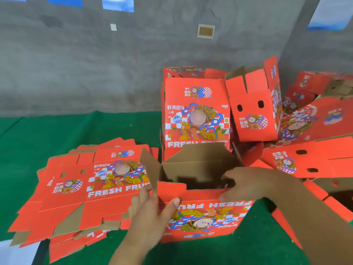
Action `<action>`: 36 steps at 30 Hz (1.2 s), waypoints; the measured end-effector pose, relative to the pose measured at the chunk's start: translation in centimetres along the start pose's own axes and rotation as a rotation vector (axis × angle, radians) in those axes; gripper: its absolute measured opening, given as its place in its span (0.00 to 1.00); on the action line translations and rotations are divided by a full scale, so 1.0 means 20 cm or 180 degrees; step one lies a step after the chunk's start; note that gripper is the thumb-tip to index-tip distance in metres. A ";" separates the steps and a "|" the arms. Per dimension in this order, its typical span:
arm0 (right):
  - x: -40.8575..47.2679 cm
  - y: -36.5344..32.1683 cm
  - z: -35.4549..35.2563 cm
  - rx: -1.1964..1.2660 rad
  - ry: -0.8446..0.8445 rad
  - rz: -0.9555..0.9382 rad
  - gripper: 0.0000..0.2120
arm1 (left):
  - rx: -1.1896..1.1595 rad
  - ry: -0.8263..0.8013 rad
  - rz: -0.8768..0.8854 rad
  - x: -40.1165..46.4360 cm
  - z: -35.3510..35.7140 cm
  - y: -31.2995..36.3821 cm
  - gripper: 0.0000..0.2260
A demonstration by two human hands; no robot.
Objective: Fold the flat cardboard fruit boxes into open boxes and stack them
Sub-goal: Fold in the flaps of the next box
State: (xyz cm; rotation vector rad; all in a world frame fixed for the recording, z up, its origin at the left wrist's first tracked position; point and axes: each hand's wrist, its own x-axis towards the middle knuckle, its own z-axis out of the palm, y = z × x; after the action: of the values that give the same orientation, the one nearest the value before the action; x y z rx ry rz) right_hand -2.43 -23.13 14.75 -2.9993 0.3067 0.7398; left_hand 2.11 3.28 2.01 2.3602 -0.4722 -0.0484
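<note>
On green mat [63, 142], centre: half-formed box [202, 213], top open. Left hand [152, 213] pinches its near-left corner flap; right hand [246, 183] curls over the near wall's top edge. Flat blanks [80, 190] stacked just left; folded boxes [196, 111] piled behind and right.

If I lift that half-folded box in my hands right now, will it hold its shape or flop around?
The half-folded box would probably feel light, being thin corrugated card with nothing inside. It may skew or partly collapse, since its flaps stand loose and unlocked. The left hand and right hand gripping opposite ends of the near wall should steady it.
</note>
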 end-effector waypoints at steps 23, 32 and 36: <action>-0.08 0.02 0.42 0.2335 0.2194 0.0792 0.45 | -0.0273 0.1035 -0.0308 -0.10 -0.02 -0.06 0.11; -0.02 -0.10 0.56 0.0838 0.2477 0.1204 0.38 | -0.0260 0.1306 -0.0137 -0.04 0.02 -0.09 0.17; 0.04 -0.17 0.53 0.0637 0.2629 0.0443 0.27 | -0.0527 0.1308 0.0046 0.03 0.01 -0.10 0.43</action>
State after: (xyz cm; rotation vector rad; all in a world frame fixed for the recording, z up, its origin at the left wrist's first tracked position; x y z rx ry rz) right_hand -5.88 -19.10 5.02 -2.9291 0.5633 -0.5419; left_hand 3.23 4.19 0.62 2.1283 -0.2717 0.3829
